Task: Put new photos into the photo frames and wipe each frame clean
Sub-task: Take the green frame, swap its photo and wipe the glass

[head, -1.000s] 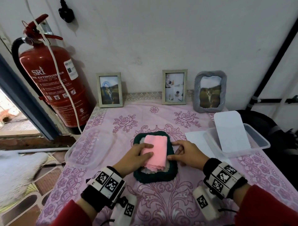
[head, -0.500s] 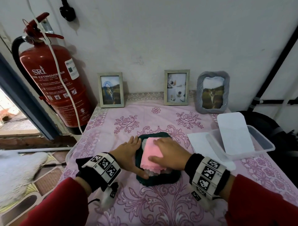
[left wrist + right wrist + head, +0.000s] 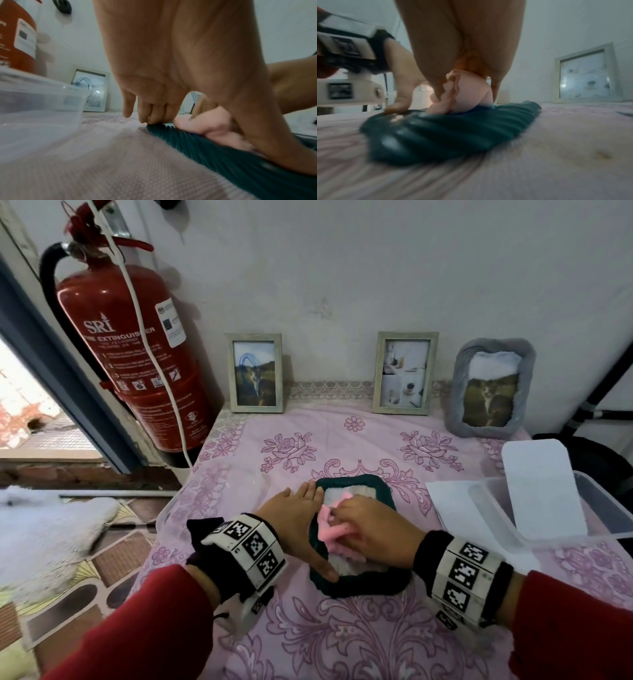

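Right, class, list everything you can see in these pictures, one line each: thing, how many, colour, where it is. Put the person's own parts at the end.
Ribbed frame: one, dark green, flat on the tablecloth, centre front.
Cloth: one, pink, bunched on the ribbed frame's glass.
Wooden frames: two, pale, upright against the wall.
Padded frame: one, grey, upright, back right.
Tablecloth: one, pink floral, over the table.
Tubs: two, clear plastic, one at each side.
Paper sheets: white, in and under the right-side tub.
Fire extinguisher: one, red, left, by the wall.
Left hand: presses the ribbed frame's left edge.
Right hand: grips the cloth.
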